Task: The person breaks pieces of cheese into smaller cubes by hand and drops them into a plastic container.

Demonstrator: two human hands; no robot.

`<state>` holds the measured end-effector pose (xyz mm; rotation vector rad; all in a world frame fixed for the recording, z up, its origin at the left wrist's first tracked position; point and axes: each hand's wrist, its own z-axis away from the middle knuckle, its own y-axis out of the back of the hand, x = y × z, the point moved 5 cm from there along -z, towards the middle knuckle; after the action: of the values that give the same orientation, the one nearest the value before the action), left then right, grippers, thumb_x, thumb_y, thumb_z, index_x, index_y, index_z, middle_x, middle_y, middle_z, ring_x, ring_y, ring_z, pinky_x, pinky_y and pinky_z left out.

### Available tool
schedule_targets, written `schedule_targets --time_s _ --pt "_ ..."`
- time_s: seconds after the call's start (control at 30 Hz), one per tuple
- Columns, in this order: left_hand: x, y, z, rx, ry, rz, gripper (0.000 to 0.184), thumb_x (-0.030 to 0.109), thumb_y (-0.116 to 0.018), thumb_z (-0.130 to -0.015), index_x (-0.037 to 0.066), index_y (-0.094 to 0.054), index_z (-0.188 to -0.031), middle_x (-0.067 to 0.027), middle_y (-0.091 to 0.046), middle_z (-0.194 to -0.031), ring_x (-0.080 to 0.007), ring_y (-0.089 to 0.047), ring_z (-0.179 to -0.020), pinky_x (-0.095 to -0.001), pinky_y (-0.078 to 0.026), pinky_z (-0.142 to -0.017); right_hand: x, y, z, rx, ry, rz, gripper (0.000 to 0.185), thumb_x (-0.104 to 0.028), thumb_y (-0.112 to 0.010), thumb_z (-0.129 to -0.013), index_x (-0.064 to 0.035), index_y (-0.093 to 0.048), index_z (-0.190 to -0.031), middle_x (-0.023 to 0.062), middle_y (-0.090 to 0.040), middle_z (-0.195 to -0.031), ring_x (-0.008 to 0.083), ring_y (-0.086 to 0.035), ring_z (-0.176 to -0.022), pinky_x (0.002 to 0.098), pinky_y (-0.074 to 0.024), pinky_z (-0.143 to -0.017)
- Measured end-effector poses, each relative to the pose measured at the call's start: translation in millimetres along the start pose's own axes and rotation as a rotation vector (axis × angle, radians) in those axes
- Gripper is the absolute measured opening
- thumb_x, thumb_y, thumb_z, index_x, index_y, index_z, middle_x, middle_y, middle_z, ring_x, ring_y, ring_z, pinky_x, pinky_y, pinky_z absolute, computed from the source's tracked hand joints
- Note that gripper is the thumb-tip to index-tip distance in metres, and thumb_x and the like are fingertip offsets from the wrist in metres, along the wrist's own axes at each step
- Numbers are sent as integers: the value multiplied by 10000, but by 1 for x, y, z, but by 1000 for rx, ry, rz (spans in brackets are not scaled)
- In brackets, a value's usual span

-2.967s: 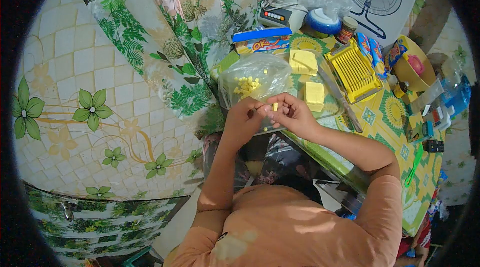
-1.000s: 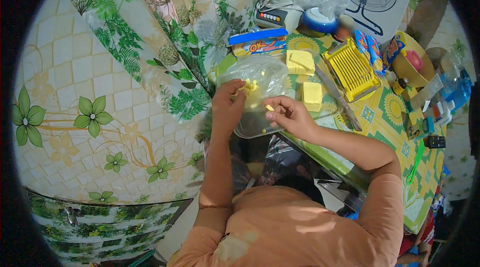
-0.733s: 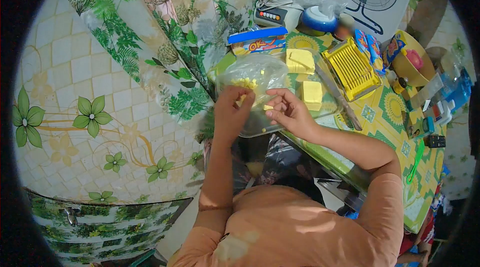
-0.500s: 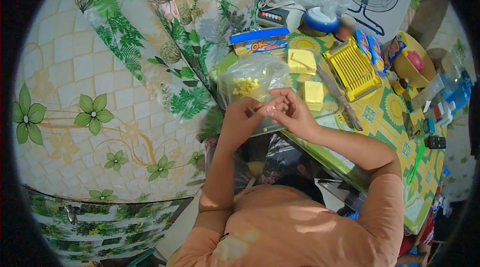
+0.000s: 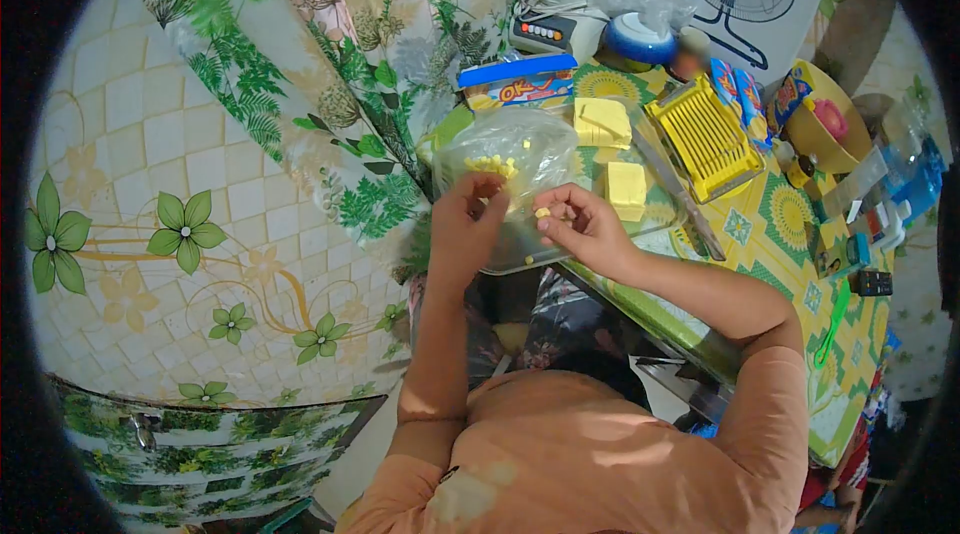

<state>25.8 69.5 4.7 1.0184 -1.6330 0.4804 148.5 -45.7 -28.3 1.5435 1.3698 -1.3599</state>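
My right hand (image 5: 592, 232) pinches a small pale-yellow piece (image 5: 542, 213) between thumb and fingers, over the near part of a clear tray (image 5: 515, 262). To its left, my left hand (image 5: 464, 229) is raised beside a pile of small yellow pieces (image 5: 490, 167), its fingers curled towards the thumb; whether anything is between them is hidden. The pile lies on a clear plastic bag (image 5: 550, 149) on the tray. A single yellow piece (image 5: 529, 260) rests near the tray's front edge. Right of the bag sit two yellow blocks, one nearer (image 5: 626, 192) and one farther (image 5: 602, 123).
A knife (image 5: 690, 204) lies right of the blocks, beside a yellow slotted rack (image 5: 705, 139). Behind are a blue-topped box (image 5: 517, 84), a blender (image 5: 555, 31) and a blue-and-white container (image 5: 640, 41). A yellow bowl (image 5: 850, 134) and green scissors (image 5: 832, 329) are farther right.
My hands have parted: the left has moved left, away from the right. My right hand stays nearly in place, and the yellow piece in its fingers now shows more clearly.
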Motion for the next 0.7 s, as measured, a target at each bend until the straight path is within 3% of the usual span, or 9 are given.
schedule_targets --time_s 0.1,0.2,0.3,0.4,0.5,0.6,0.7 --pt "15 5 -11 64 -30 -152 226 67 -606 -785 4 -623 -1001 -70 -642 -849 -112 -504 -604 -264 -437 -579 1 0 1 17 -18 -9 223 -26 -585 -860 1 -545 -1077 16 -542 -926 67 -548 -780 227 -505 -697" --pt "0 4 -18 38 -124 -248 287 66 -601 -795 14 -610 -1078 -45 -634 -893 -93 -531 -666 -233 -434 -602 -3 0 0 13 23 50 236 -23 -587 -854 7 -545 -1084 16 -551 -931 68 -560 -806 232 -511 -706" --pt "-1 4 -18 91 -325 -345 256 86 -609 -799 14 -627 -1044 -58 -634 -929 -108 -536 -655 -235 -426 -596 -4 1 0 0 0 32 238 -37 -594 -853 -6 -548 -1084 12 -548 -951 64 -547 -789 223 -488 -695" --pt "5 7 -9 90 -273 -389 201 131 -632 -802 17 -645 -968 -49 -627 -840 -99 -518 -652 -232 -407 -583 2 4 0 12 8 84 267 -62 -603 -855 -25 -536 -1111 3 -539 -966 59 -525 -812 204 -444 -691" --pt "15 3 8 -188 202 -357 272 270 -644 -817 0 -648 -849 -69 -595 -714 -129 -504 -614 -271 -403 -564 -5 1 1 45 52 53 306 -84 -611 -857 -42 -514 -1144 -7 -530 -969 52 -502 -847 188 -406 -691" --pt "14 -10 18 -286 160 -120 237 244 -645 -836 8 -624 -831 28 -557 -672 -43 -462 -683 -224 -379 -610 -4 0 3 32 42 85 333 -87 -619 -855 -45 -498 -1162 -8 -532 -969 48 -495 -877 185 -406 -703" --pt "1 -16 18 -340 118 -85 265 271 -641 -844 8 -621 -820 39 -564 -701 -39 -466 -686 -219 -377 -619 -6 -2 4 31 73 82 328 -88 -624 -854 -44 -502 -1155 -4 -532 -966 49 -496 -873 186 -409 -708"
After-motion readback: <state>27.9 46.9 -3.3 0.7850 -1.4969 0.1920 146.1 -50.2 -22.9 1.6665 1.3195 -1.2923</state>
